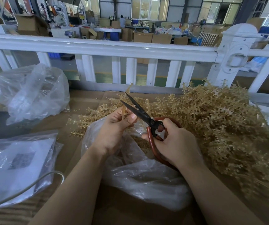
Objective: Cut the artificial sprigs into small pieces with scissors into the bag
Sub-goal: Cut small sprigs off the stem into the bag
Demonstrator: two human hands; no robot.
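A big heap of sprigs point(219, 120) is piled on the right side of the cardboard table point(85, 103), and some more are spread out in the middle, farther away than the hands. A clear bag point(146, 179) is laid open near the person, right under both hands. Small cut bits point(140, 143) can be seen inside it already, so the job looks partly done, with lots of sprigs left to go.

The scissors point(140, 112) are held in the right hand point(174, 142). The fingers are curled through the red-brown handle loops, and the dark blades are spread apart, pointing far and to the left. A short piece of sprig point(124, 112) is pinched by the left hand point(114, 129) between thumb and fingers, just beside the blades and above the mouth of the bag.

To do this step well, the sprig should be slid between the open blades, close to the pivot (that is where cutting is easiest). The thumb point(133, 118) is very near the lower blade, so it should be kept back before the blades are closed. Only a little bit should be snipped off each time. The cut should be made over the bag opening, so the bits drop in and are not lost on the table.
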